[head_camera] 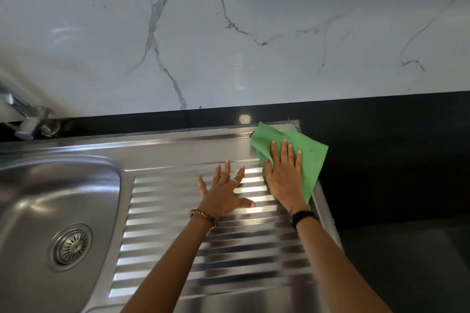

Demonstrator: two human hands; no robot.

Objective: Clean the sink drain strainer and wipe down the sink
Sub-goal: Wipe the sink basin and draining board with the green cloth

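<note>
A stainless steel sink (38, 193) fills the lower left, with the round drain strainer (72, 246) seated in its basin floor. To its right runs the ribbed steel drainboard (178, 256). My right hand (283, 178) lies flat on a green cloth (311, 157) at the drainboard's far right corner, palm pressing it down. My left hand (223, 192) rests flat on the ribs just left of it, fingers spread, holding nothing.
A chrome faucet (28, 119) stands at the back left, behind the basin. Black countertop (394, 160) borders the drainboard on the right and at the back. A white marble-look wall (229, 33) rises behind.
</note>
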